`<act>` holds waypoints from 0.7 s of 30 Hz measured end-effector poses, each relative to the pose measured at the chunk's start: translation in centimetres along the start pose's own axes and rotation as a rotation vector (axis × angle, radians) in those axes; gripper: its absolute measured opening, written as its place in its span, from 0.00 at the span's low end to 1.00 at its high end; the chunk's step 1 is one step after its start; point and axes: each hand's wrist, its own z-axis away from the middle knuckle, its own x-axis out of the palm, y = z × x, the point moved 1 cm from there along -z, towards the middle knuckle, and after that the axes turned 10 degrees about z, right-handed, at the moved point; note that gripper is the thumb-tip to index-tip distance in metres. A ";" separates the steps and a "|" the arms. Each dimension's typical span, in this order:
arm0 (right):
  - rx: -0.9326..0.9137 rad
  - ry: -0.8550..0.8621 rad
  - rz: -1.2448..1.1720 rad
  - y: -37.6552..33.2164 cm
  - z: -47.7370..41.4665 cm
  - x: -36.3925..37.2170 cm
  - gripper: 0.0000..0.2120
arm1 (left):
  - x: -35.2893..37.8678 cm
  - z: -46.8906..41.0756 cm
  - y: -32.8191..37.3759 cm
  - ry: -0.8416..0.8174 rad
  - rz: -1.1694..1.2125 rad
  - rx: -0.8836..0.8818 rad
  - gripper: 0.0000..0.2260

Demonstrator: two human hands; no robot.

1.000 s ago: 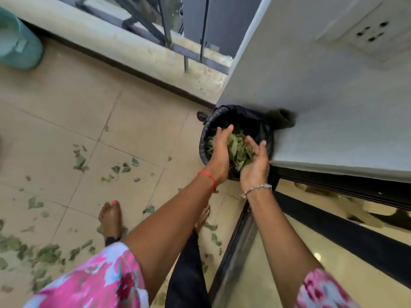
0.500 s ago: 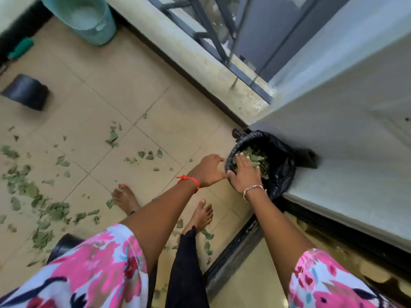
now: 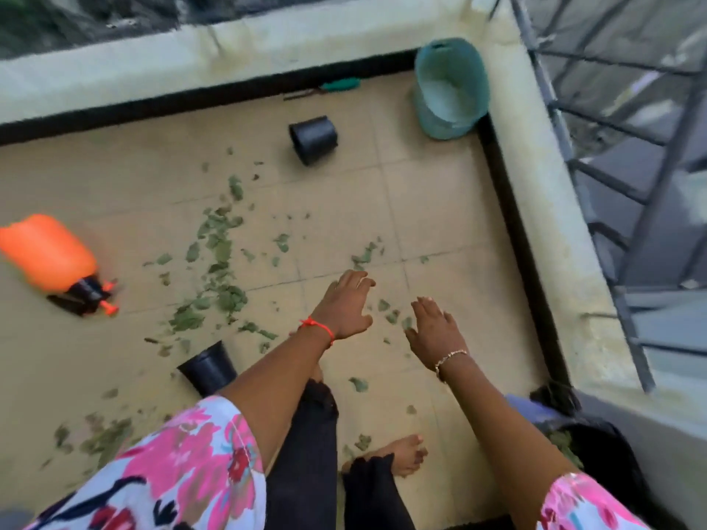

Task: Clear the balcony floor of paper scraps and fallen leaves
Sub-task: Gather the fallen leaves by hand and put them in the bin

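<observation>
Green leaf scraps (image 3: 393, 317) lie on the tan floor tiles (image 3: 440, 208) right between our two grips, both empty with fingers loose: the right grip (image 3: 436, 332) is nearer, fingertips almost on them, the left grip (image 3: 344, 306) just beside. The bigger leaf pile (image 3: 225, 296) stretches away from us, off to the left of the left grip. The black-lined bin (image 3: 612, 449) sits behind at our right, so we'd carry back that way.

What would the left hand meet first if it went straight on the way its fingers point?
Probably the small clump of leaves on the floor just beyond the left hand. The hand's height above the floor is unclear.
</observation>
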 end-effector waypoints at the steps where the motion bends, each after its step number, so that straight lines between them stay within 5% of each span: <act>1: -0.040 0.013 0.020 -1.8 -1.1 -1.0 0.25 | -1.2 0.3 -1.7 0.030 0.012 -0.027 0.30; 10: -0.335 -0.017 0.124 -19.2 -11.1 -7.4 0.26 | -9.4 5.4 -17.4 0.247 0.288 -0.284 0.29; 21: -0.483 -0.069 0.206 -28.8 -19.2 -10.5 0.28 | -12.0 6.1 -25.1 0.427 0.518 -0.423 0.28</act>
